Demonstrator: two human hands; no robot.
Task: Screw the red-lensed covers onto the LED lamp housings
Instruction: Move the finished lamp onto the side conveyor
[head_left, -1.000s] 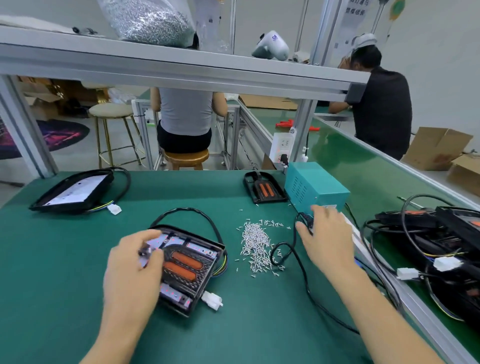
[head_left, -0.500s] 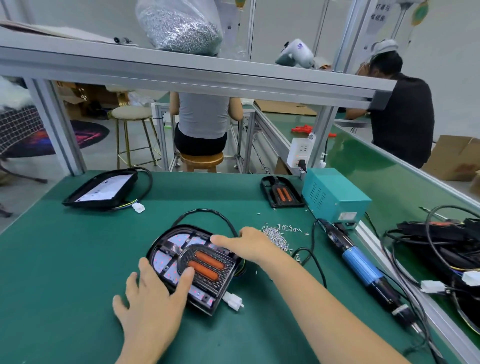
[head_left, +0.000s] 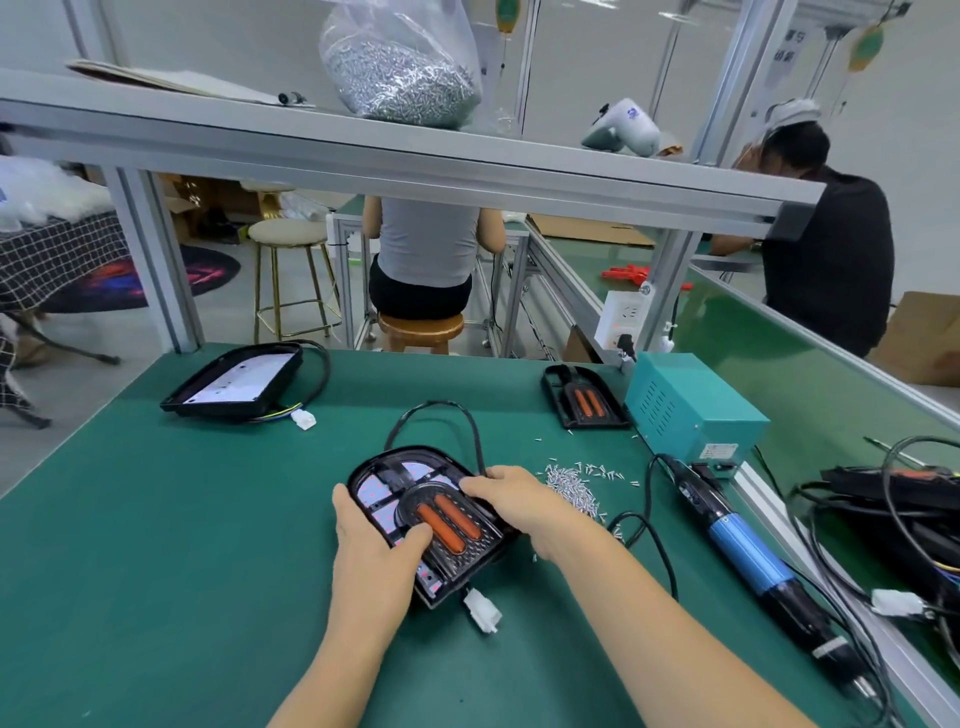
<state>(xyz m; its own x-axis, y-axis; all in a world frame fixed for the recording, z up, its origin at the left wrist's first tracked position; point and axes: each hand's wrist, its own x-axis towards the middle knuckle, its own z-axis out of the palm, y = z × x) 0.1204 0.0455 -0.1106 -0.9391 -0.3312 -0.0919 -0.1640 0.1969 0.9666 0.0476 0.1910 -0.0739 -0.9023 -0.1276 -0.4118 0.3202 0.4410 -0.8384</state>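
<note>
Housing (head_left: 236, 382) with a white inner plate was seen at the far left of the green table (head_left: 156, 571). At the near centre, the lamp housing (head_left: 384, 488) with its red-lensed cover (head_left: 449, 519) was gripped at its left edge by the left hand (head_left: 376, 551), thumb laid on the cover, and held at its right edge by the right hand (head_left: 511, 501). Loose screws (head_left: 571, 483), then an electric screwdriver (head_left: 743, 545), were seen to the right.

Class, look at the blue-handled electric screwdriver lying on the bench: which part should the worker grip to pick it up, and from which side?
Grip the blue handle section of the electric screwdriver, probably with the right hand coming from above. It lies flat on the green mat, unobstructed, to that hand's right. The blue barrel is its middle section, so likely balanced, and clear of the cable at the far end.
</note>
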